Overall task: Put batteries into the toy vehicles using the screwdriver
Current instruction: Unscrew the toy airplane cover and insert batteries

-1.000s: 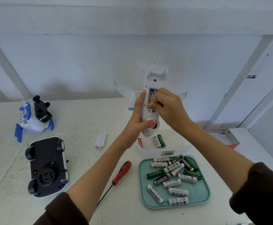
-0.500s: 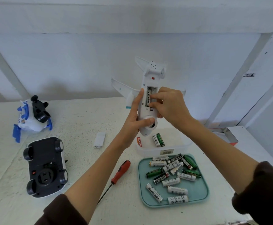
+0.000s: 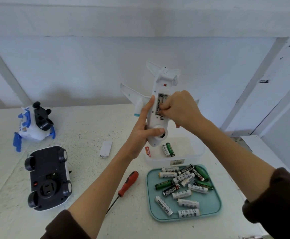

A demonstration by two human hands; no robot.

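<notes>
A white toy plane [image 3: 159, 94] is held upright above the table, belly toward me, its battery bay open. My left hand [image 3: 143, 128] grips the plane's lower body, thumb across the nose. A white Heybright battery [image 3: 158, 104] sits in the bay. My right hand [image 3: 182, 109] has its fingers curled at the bay, pressing beside that battery; what the fingertips hold is hidden. The red-handled screwdriver [image 3: 127, 184] lies on the table below my left forearm. A small white cover [image 3: 105, 149] lies flat further left.
A teal tray [image 3: 214, 202] holds several loose batteries. Behind it a clear tub [image 3: 190, 152] contains two batteries. A black toy car [image 3: 47, 178] lies upside down at the left, with a blue and white toy [image 3: 32, 128] behind it. A wall stands close behind.
My right hand's fingers have curled tighter and moved deeper into the battery bay. The plane has stayed in my left hand's grip with only a slight shift.
</notes>
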